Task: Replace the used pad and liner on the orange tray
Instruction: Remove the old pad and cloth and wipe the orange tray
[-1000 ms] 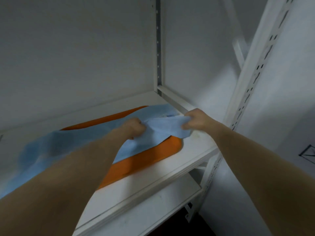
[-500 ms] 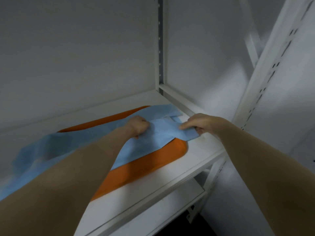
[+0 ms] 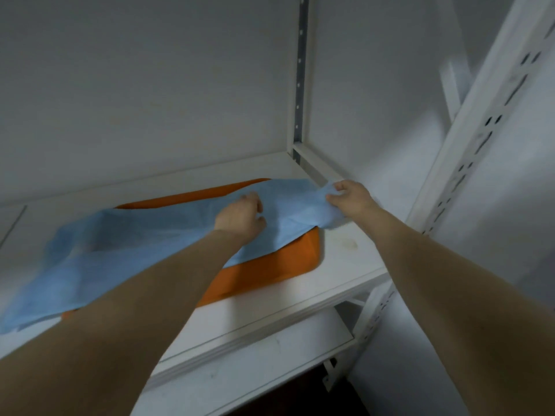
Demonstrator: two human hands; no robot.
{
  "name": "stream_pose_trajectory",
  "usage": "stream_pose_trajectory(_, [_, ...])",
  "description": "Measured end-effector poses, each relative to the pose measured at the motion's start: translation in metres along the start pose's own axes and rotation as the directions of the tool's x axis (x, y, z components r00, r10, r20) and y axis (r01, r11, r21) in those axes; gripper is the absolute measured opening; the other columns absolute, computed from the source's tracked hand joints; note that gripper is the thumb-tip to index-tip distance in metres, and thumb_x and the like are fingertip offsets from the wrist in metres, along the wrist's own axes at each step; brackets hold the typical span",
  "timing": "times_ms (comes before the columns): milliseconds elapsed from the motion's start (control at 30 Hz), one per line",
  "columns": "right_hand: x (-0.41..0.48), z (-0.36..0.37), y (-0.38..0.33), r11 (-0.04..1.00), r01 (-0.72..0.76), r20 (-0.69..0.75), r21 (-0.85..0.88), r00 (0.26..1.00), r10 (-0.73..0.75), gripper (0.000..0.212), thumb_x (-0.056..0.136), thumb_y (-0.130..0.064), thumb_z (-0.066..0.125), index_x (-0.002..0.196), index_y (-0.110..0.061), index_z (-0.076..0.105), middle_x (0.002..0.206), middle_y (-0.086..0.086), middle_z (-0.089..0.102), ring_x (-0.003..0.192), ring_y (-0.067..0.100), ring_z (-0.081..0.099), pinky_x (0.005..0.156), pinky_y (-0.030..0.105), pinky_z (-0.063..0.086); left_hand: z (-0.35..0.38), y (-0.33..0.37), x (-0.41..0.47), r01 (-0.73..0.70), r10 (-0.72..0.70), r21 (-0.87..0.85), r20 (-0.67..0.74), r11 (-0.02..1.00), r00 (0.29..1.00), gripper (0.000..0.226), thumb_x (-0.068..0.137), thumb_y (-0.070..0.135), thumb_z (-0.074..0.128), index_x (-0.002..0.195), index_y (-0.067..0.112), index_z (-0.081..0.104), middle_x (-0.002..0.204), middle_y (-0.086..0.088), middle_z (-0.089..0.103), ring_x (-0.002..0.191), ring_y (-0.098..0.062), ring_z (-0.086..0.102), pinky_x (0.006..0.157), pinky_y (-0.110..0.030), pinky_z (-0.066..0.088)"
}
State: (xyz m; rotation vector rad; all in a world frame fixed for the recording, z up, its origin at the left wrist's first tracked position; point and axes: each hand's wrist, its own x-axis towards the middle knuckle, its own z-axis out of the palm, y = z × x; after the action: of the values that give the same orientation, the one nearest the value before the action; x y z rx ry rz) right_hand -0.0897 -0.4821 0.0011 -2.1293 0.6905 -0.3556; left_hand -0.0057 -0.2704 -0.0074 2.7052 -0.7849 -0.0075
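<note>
Liner (image 3: 135, 244) draped over tray (image 3: 270, 265), not yet flat. Corner pinched in right hand (image 3: 350, 201), middle in curled left hand (image 3: 240, 219).

There is 1 camera, and it sits on the person's head. It looks forward and down along both bare arms (image 3: 135, 319), which come in from the bottom edge. The left hand (image 3: 240, 217) and the right hand (image 3: 350, 199) sit near the middle of the view, close to the camera. It sees the top of the white shelf (image 3: 345, 259), the orange tray (image 3: 270, 271) and the blue sheet (image 3: 135, 244) from above. The wall (image 3: 150, 85) behind fills the top half. The lens is wide, so the shelf post (image 3: 480, 130) on the right leans. A lower shelf (image 3: 255, 373) shows at the bottom.
</note>
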Motion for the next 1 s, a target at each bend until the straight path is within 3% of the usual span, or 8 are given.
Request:
stream_pose_trajectory(100, [0.003, -0.002, 0.002, 0.993, 0.049, -0.050, -0.108, 0.997, -0.055, 0.044, 0.093, -0.011, 0.054, 0.135, -0.005, 0.044, 0.136, 0.016, 0.050, 0.122, 0.030, 0.049, 0.097, 0.029, 0.038, 0.009, 0.001, -0.006, 0.070, -0.080, 0.048, 0.251, 0.996, 0.965, 0.038, 0.089, 0.032, 0.056, 0.120, 0.011, 0.048, 0.123, -0.011, 0.055, 0.112, -0.029, 0.054, 0.088, -0.034, 0.043])
stream_pose_trajectory(200, [0.000, -0.001, 0.007, 0.930, 0.031, -0.027, -0.367, 0.999, -0.044, 0.045, 0.093, -0.010, 0.048, 0.137, -0.009, 0.037, 0.132, 0.018, 0.051, 0.120, 0.034, 0.050, 0.097, 0.037, 0.043, 0.011, -0.001, -0.011, 0.057, -0.064, 0.033, 0.275, 0.998, 0.959, 0.045, 0.089, 0.033, 0.057, 0.127, 0.013, 0.045, 0.130, -0.012, 0.049, 0.118, -0.029, 0.050, 0.097, -0.034, 0.041])
stream_pose_trajectory(300, [-0.010, 0.002, 0.003, 0.750, 0.061, -0.047, -0.659, 0.992, -0.121, 0.046, 0.089, -0.007, 0.049, 0.134, -0.011, 0.039, 0.128, 0.017, 0.050, 0.119, 0.034, 0.048, 0.093, 0.039, 0.044, 0.009, -0.002, -0.013, 0.014, -0.016, 0.006, 0.272, 1.000, 0.962, 0.056, 0.086, 0.032, 0.061, 0.136, 0.018, 0.041, 0.132, -0.012, 0.045, 0.120, -0.028, 0.049, 0.099, -0.034, 0.041])
stream_pose_trajectory(400, [-0.015, 0.001, -0.007, 0.715, 0.360, 0.189, -0.600, 0.932, -0.311, 0.050, 0.078, -0.002, 0.054, 0.126, -0.016, 0.051, 0.127, 0.010, 0.048, 0.120, 0.028, 0.044, 0.095, 0.034, 0.042, 0.008, -0.003, -0.019, -0.045, 0.054, -0.038, 0.280, 0.998, 0.958, 0.069, 0.079, 0.041, 0.064, 0.140, 0.025, 0.038, 0.139, -0.008, 0.036, 0.128, -0.027, 0.039, 0.106, -0.036, 0.035])
stream_pose_trajectory(467, [-0.020, 0.004, -0.013, 0.754, 0.469, 0.415, -0.460, 0.864, -0.285, 0.055, 0.074, -0.002, 0.059, 0.126, -0.018, 0.052, 0.130, 0.005, 0.047, 0.123, 0.024, 0.044, 0.098, 0.029, 0.041, 0.007, -0.002, -0.025, -0.066, 0.054, 0.020, 0.361, 0.998, 0.931, 0.086, 0.068, 0.053, 0.062, 0.145, 0.028, 0.030, 0.146, -0.005, 0.027, 0.136, -0.027, 0.027, 0.111, -0.041, 0.028])
stream_pose_trajectory(633, [-0.029, 0.016, -0.010, 0.509, 0.572, 0.622, -0.644, 0.778, -0.087, 0.101, 0.071, -0.017, 0.070, 0.150, -0.029, 0.010, 0.153, 0.000, 0.014, 0.142, 0.025, 0.018, 0.115, 0.036, 0.027, 0.008, -0.003, -0.036, -0.122, 0.048, 0.171, 0.385, 0.978, 0.922, 0.086, 0.082, 0.058, 0.056, 0.150, 0.023, 0.016, 0.155, -0.001, 0.016, 0.141, -0.025, 0.020, 0.114, -0.041, 0.022])
stream_pose_trajectory(867, [-0.030, 0.022, -0.009, 0.422, 0.564, 0.500, -0.709, 0.825, -0.263, 0.056, 0.096, -0.021, 0.042, 0.147, -0.017, 0.020, 0.143, 0.012, 0.036, 0.122, 0.032, 0.048, 0.097, 0.039, 0.045, 0.011, 0.004, -0.043, -0.069, 0.024, 0.126, 0.328, 0.990, 0.944, 0.086, 0.082, 0.067, 0.048, 0.148, 0.018, 0.024, 0.150, -0.003, 0.029, 0.136, -0.024, 0.033, 0.111, -0.038, 0.033])
stream_pose_trajectory(1000, [-0.022, 0.018, -0.016, 0.375, 0.529, 0.407, -0.761, 0.840, -0.359, 0.037, 0.093, -0.008, 0.043, 0.130, -0.009, 0.045, 0.124, 0.013, 0.051, 0.110, 0.031, 0.055, 0.084, 0.036, 0.047, 0.010, -0.001, -0.044, -0.042, -0.006, 0.183, 0.254, 0.982, 0.967, 0.056, 0.092, 0.035, 0.051, 0.141, 0.014, 0.036, 0.138, -0.010, 0.043, 0.125, -0.029, 0.045, 0.102, -0.037, 0.041])
